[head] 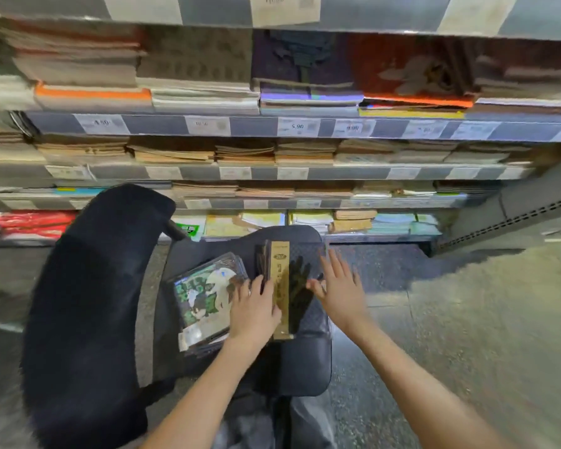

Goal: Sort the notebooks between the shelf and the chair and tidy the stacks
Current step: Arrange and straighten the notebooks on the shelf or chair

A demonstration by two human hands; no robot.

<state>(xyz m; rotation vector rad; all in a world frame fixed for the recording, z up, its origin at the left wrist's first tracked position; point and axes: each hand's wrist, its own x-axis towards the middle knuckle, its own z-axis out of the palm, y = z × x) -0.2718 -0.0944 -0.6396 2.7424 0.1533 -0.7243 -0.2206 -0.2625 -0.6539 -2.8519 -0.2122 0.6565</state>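
Note:
A dark office chair (305, 361) stands in front of the shelf (272, 126). On its seat lies a flat stack of notebooks with a green cartoon cover (204, 296). Beside it, a stack of brown and gold notebooks (280, 286) stands on edge. My left hand (255, 307) presses flat against the left side of that upright stack. My right hand (340, 286) hovers just right of it, fingers spread, holding nothing. The right hand's shadow falls on the stack's side.
The shelf holds several rows of stacked notebooks with price tags on the rails. The chair's black backrest (88, 303) curves up on the left. A speckled grey floor (467, 335) lies to the right, with a metal shelf base (515, 218) beyond.

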